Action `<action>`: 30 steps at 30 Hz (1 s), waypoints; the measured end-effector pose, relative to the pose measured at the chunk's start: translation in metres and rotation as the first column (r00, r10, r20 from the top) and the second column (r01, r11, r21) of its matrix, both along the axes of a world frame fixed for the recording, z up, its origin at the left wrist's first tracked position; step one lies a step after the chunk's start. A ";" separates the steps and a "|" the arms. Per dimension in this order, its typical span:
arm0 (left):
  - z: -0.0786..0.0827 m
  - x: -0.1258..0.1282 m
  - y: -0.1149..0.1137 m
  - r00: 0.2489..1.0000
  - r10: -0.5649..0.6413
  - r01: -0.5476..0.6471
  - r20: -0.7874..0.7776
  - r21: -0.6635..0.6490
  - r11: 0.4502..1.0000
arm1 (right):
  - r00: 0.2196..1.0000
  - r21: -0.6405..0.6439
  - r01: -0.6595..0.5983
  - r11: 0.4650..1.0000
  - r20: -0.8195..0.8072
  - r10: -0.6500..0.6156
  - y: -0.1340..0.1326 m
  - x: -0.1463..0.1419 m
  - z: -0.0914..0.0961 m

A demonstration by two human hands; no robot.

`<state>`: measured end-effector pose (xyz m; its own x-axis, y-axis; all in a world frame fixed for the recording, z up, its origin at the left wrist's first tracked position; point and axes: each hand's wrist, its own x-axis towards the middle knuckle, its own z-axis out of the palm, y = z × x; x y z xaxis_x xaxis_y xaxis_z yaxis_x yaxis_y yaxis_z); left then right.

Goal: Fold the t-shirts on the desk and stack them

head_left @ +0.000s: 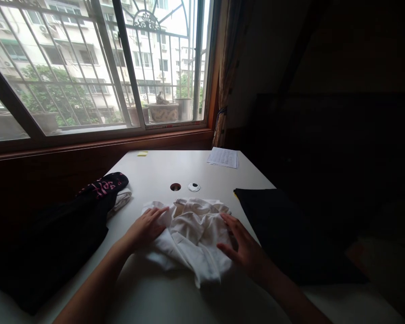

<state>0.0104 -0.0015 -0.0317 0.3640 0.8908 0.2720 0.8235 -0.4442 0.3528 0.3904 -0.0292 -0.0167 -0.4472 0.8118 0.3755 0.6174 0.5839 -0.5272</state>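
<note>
- Left hand: fingers extended, loosely spread on white cloth; press lightly.
- Right hand: thumb spread from fingers at cloth's right edge; smooth outward evenly.

The slim, bare left hand has long, narrow fingers and a smooth, uncovered left wrist, joined to a bare left forearm that broadens toward the lower edge of the view. The bare right hand has similarly slender fingers, with a rounded, bare right forearm whose lower part is dim with shadow
</note>
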 end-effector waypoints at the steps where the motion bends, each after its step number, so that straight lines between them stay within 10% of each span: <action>1: -0.001 0.000 0.000 1.000 0.015 -0.014 0.010 -0.017 1.000 | 1.000 -0.016 0.010 1.000 -0.001 -0.010 0.006 -0.011 0.000; 10: -0.003 -0.038 0.003 0.973 0.166 -0.189 0.163 0.137 0.972 | 0.972 0.127 0.122 0.984 -0.214 -0.093 0.037 -0.032 -0.020; 16: 0.032 -0.046 -0.018 0.892 0.174 -0.410 0.417 0.584 0.700 | 0.920 0.453 0.273 0.848 -0.379 -0.094 0.031 -0.003 -0.014; 20: 0.040 -0.047 -0.026 0.950 0.044 -0.253 0.310 0.678 0.690 | 0.940 0.476 0.152 0.866 -0.340 0.021 0.026 -0.010 -0.012; 25: 0.042 -0.054 -0.020 0.964 -0.011 -0.139 0.265 0.542 0.829 | 0.919 0.408 0.021 0.913 -0.367 0.143 0.024 -0.016 -0.011; 28: 0.052 -0.053 -0.021 0.928 -0.173 0.132 0.330 0.144 0.981 | 0.916 0.321 -0.071 0.944 -0.353 0.189 0.025 -0.013 -0.011; 30: 0.058 -0.049 -0.025 0.891 -0.208 0.299 0.403 -0.178 0.937 | 0.921 0.293 -0.082 0.953 -0.342 0.185 0.024 -0.010 -0.011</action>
